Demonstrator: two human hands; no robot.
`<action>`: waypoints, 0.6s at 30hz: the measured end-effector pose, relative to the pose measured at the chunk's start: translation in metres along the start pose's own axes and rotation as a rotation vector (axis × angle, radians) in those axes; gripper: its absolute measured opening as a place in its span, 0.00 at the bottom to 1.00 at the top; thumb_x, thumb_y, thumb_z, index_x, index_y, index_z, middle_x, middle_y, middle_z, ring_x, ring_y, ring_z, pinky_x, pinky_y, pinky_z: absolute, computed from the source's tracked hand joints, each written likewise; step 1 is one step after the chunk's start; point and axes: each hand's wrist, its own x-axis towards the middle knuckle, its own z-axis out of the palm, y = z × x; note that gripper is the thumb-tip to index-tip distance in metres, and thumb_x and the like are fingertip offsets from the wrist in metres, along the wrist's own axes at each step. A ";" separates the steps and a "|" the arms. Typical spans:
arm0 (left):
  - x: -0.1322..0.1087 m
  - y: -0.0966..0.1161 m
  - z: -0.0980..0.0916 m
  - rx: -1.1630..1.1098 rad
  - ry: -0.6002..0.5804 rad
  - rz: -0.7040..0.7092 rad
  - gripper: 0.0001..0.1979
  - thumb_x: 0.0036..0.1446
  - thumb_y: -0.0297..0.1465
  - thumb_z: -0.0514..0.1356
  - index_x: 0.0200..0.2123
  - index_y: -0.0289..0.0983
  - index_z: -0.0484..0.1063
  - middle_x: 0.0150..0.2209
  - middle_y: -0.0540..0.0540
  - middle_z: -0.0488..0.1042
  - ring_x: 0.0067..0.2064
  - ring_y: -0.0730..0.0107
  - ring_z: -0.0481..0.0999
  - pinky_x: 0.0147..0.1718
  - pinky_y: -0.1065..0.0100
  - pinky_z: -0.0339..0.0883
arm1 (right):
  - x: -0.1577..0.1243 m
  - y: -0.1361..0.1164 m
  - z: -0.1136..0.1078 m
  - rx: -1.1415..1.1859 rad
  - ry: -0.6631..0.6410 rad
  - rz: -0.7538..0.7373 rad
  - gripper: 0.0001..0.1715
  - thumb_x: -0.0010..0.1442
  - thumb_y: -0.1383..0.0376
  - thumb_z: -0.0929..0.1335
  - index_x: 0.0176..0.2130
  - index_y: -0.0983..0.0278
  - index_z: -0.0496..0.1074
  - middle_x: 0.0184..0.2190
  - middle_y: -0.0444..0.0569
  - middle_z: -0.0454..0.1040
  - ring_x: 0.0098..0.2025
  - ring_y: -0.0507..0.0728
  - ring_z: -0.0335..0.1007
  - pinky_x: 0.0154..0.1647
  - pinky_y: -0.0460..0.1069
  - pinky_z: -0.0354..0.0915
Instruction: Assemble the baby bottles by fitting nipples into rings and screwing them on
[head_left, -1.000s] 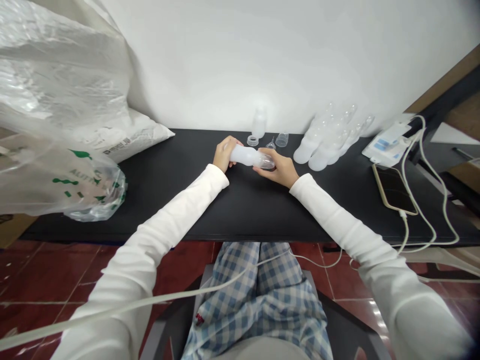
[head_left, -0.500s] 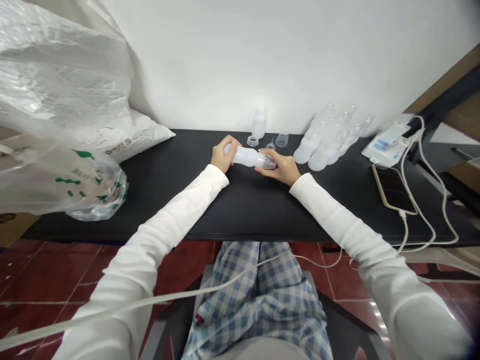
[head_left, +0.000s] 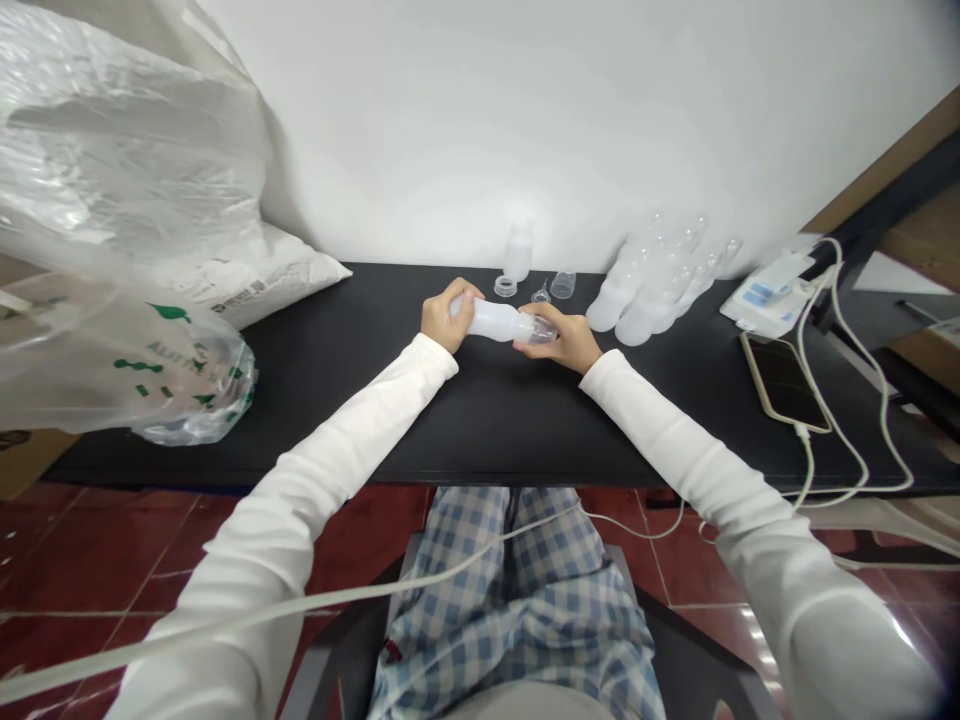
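A milky white baby bottle (head_left: 491, 320) lies sideways above the black table, held between both hands. My left hand (head_left: 448, 315) is closed around its base end. At the other end, my right hand (head_left: 562, 340) grips the clear cap (head_left: 538, 328), its fingers wrapped over part of the neck. Just beyond the hands are loose parts: a bottle body (head_left: 518, 252) upright by the wall, a collar ring (head_left: 505, 287), a teat (head_left: 541, 293) and a clear cap (head_left: 564, 285). Several capped baby bottles (head_left: 637, 318) stand in a group to the right of my right hand.
Large white plastic sacks (head_left: 277, 270) and a printed clear bag (head_left: 195, 390) crowd the left side. A phone (head_left: 784, 380) with white cables (head_left: 874, 350) and a white-and-blue packet (head_left: 769, 295) lie at the right. One cable (head_left: 337, 597) crosses over my lap.
Both hands keep their hold on the baby bottle, which has tilted very slightly. The view has shifted a little; the loose parts and standing bottles stay in place.
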 end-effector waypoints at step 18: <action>0.002 0.015 0.015 0.208 -0.763 0.023 0.28 0.63 0.50 0.59 0.58 0.38 0.68 0.44 0.43 0.77 0.46 0.58 0.77 0.48 0.60 0.70 | 0.011 0.003 0.006 0.252 0.401 0.147 0.28 0.59 0.40 0.70 0.44 0.59 0.70 0.39 0.50 0.68 0.39 0.58 0.70 0.34 0.54 0.74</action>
